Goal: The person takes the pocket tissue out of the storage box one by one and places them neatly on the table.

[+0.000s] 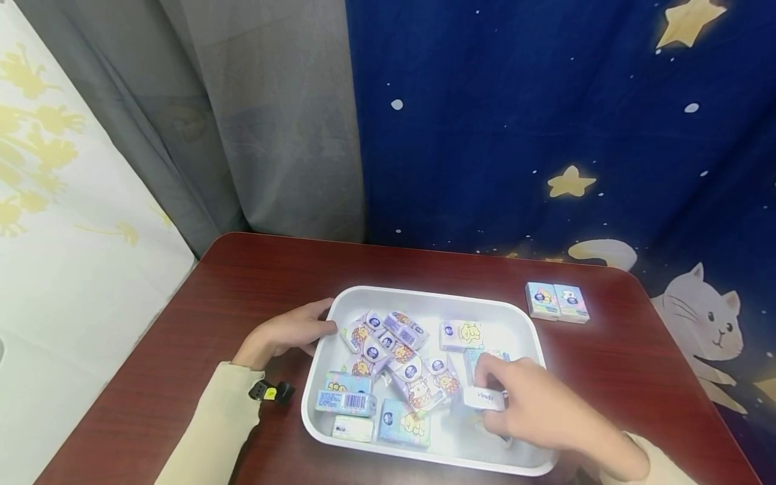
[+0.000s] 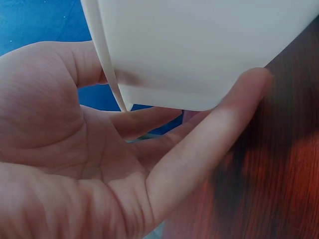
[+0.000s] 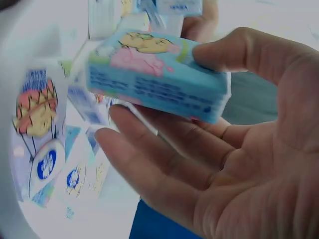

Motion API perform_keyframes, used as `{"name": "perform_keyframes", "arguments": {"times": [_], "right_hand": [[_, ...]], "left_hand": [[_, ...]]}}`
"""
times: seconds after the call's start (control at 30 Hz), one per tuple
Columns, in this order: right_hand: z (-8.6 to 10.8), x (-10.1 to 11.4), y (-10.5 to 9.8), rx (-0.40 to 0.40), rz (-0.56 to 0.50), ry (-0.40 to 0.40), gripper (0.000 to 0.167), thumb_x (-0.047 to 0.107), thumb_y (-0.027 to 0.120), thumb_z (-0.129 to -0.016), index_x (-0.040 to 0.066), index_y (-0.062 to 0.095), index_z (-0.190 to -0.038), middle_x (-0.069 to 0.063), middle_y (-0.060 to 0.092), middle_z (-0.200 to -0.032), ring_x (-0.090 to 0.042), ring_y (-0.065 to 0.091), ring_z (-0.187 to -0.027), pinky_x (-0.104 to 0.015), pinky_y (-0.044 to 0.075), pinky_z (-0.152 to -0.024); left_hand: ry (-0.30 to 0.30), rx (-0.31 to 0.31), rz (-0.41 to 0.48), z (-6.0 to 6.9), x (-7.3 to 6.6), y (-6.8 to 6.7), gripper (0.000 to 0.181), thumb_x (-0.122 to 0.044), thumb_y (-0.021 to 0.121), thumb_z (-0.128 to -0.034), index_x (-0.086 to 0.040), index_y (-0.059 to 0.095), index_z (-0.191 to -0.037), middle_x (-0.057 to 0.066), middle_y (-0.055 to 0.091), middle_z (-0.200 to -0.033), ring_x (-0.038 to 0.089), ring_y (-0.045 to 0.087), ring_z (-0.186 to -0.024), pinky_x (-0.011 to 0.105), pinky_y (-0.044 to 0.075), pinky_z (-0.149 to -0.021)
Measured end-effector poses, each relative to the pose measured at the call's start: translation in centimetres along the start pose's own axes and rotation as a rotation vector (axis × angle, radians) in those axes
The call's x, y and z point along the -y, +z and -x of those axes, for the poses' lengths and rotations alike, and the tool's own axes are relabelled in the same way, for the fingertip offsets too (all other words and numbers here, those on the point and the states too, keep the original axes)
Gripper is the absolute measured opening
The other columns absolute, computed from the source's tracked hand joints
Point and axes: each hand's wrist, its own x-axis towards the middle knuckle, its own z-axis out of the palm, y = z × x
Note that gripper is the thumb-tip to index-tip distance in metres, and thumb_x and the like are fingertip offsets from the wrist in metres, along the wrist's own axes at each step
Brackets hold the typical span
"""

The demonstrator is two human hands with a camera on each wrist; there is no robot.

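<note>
A white plastic tray (image 1: pixel 436 297) holds several small tissue packs. My left hand (image 1: pixel 295 330) grips its upper-left corner; in the left wrist view, fingers reach beneath the tray wall (image 2: pixel 194 50) with the thumb on the rim side. Inside the tray's right half, my right hand (image 1: pixel 536 404) pinches a blue tissue pack (image 3: pixel 154 74) between thumb and fingers. That pack has a yellow character on a pink patch, and its pale end faces up in the head view. Just beyond it lies another blue pack (image 1: pixel 473 360), partly hidden by the hand.
Purple packs (image 1: pixel 418 387) lie jumbled in the tray's left and middle. Blue packs (image 1: pixel 405 424) sit along its near side, and a lilac pack (image 1: pixel 461 334) near the far side. Two packs (image 1: pixel 558 302) stand side by side on the dark red table (image 1: pixel 630 377), right of the tray.
</note>
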Motion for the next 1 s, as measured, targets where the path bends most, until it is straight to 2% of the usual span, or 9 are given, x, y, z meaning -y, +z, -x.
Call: {"name": "perform_keyframes", "arguments": {"times": [0.13, 0.23, 0.4, 0.53, 0.77, 1.0], "right_hand": [[-0.5, -1.3, -1.3, 0.012, -0.135, -0.037, 0.036, 0.012, 0.086, -0.079, 0.023, 0.058, -0.099, 0.009, 0.071, -0.093, -0.008, 0.064, -0.077, -0.024, 0.050, -0.063], [-0.9, -2.4, -1.9, 0.031, -0.252, -0.037, 0.035, 0.008, 0.083, -0.084, 0.019, 0.057, -0.104, 0.000, 0.072, -0.107, -0.015, 0.070, -0.089, -0.028, 0.057, -0.072], [-1.2, -3.9, -2.6, 0.080, -0.463, 0.036, 0.031, 0.003, 0.074, -0.092, 0.011, 0.054, -0.114, -0.016, 0.071, -0.120, -0.025, 0.076, -0.090, -0.034, 0.065, -0.075], [-1.2, -4.7, -3.1, 0.102, -0.565, 0.081, 0.033, 0.003, 0.069, -0.097, 0.007, 0.051, -0.125, -0.019, 0.069, -0.125, -0.032, 0.076, -0.098, -0.035, 0.065, -0.082], [-1.2, -5.6, -4.3, 0.077, -0.616, 0.131, 0.038, 0.009, 0.067, -0.103, 0.005, 0.050, -0.137, -0.022, 0.065, -0.131, -0.037, 0.072, -0.105, -0.045, 0.062, -0.085], [-1.2, -6.8, -4.9, 0.042, -0.656, 0.107, 0.043, 0.011, 0.066, -0.106, 0.005, 0.050, -0.145, -0.025, 0.066, -0.135, -0.038, 0.074, -0.107, -0.044, 0.064, -0.089]], "left_hand": [[0.001, 0.001, 0.002, 0.0, 0.0, 0.0, 0.055, -0.007, 0.059, -0.1080, 0.002, 0.041, -0.160, 0.022, 0.072, -0.117, 0.034, 0.078, -0.094, 0.054, 0.068, -0.077], [0.001, 0.000, 0.003, 0.0, 0.0, 0.0, 0.055, -0.007, 0.060, -0.1078, 0.001, 0.042, -0.159, 0.022, 0.072, -0.118, 0.034, 0.078, -0.094, 0.054, 0.068, -0.077], [-0.002, -0.003, 0.000, 0.1, -0.1, 0.1, 0.055, -0.007, 0.061, -0.1077, 0.001, 0.043, -0.159, 0.022, 0.072, -0.118, 0.034, 0.078, -0.095, 0.054, 0.068, -0.077], [-0.006, -0.005, 0.000, 0.1, -0.1, 0.0, 0.054, -0.007, 0.060, -0.1075, 0.002, 0.043, -0.158, 0.022, 0.072, -0.118, 0.034, 0.078, -0.095, 0.054, 0.068, -0.078], [-0.005, -0.006, 0.001, 0.1, -0.1, 0.0, 0.053, -0.007, 0.060, -0.1073, 0.002, 0.044, -0.157, 0.022, 0.072, -0.118, 0.034, 0.078, -0.095, 0.054, 0.068, -0.077], [-0.008, -0.005, 0.000, 0.1, -0.2, 0.0, 0.053, -0.007, 0.058, -0.1077, 0.002, 0.043, -0.158, 0.022, 0.072, -0.117, 0.034, 0.078, -0.095, 0.054, 0.068, -0.077]]}}
